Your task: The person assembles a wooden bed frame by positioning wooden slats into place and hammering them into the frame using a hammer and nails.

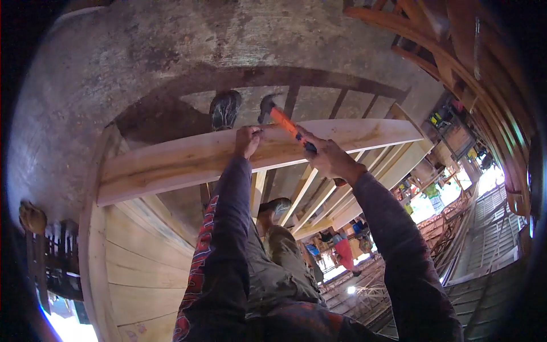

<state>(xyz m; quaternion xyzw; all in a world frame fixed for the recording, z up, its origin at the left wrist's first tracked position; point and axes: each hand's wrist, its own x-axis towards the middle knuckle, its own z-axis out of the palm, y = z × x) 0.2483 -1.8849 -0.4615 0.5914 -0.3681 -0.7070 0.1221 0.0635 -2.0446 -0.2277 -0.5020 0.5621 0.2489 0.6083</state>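
My right hand (pixel 327 154) is wrapped round the dark grip of a hammer with an orange handle (pixel 285 122). The hammer's dark head is raised past the far edge of a long pale wooden board (pixel 188 158), close to my left hand. My left hand (pixel 248 141) rests at that far edge with its fingers pinched together; whatever lies between them is too small to make out. The board is part of a wooden frame with several slats (pixel 306 194) running back beneath my arms.
A pale wooden panel (pixel 137 265) joins the frame at the left. One shoe (pixel 225 108) stands on the concrete floor (pixel 165 51) beyond the board. Curved brown wooden pieces (pixel 444 57) are at the upper right. A person in red (pixel 344 253) is in the background.
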